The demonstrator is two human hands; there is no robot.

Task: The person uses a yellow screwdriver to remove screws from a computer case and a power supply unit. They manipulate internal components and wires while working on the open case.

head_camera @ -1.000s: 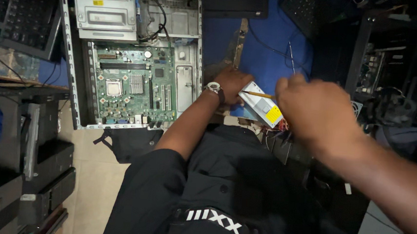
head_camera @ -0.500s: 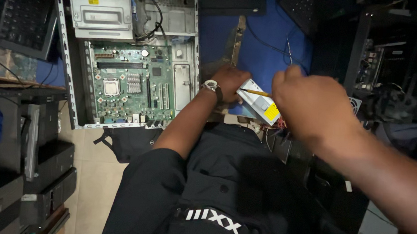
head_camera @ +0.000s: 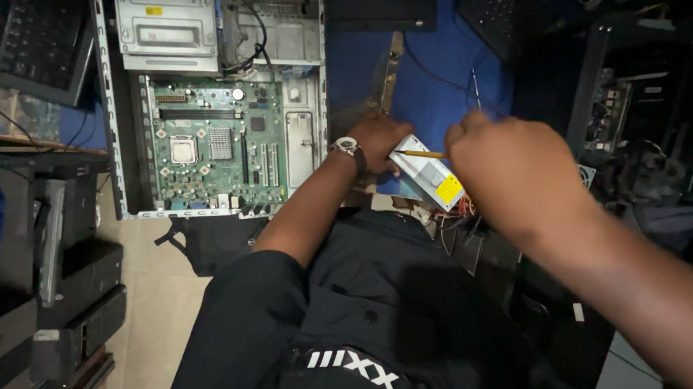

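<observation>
1. The left hand [head_camera: 383,140] grips the upper-left end of a grey power supply [head_camera: 427,174], fingers wrapped on it, a watch [head_camera: 346,147] on the wrist.
2. The right hand [head_camera: 511,169] pinches a thin yellow-handled screwdriver [head_camera: 422,153], fingers closed on it; its shaft lies across the power supply's top end.
3. The power supply's long axis runs from 10 to 4 o'clock; it lies at 9 o'clock from the right hand, which partly hides its right side.
4. Both hands touch or near it; the left is on it.
5. An open computer case [head_camera: 207,95] with a green motherboard [head_camera: 211,148] lies at 9 o'clock of the left hand, on the blue worktop [head_camera: 444,79].
</observation>
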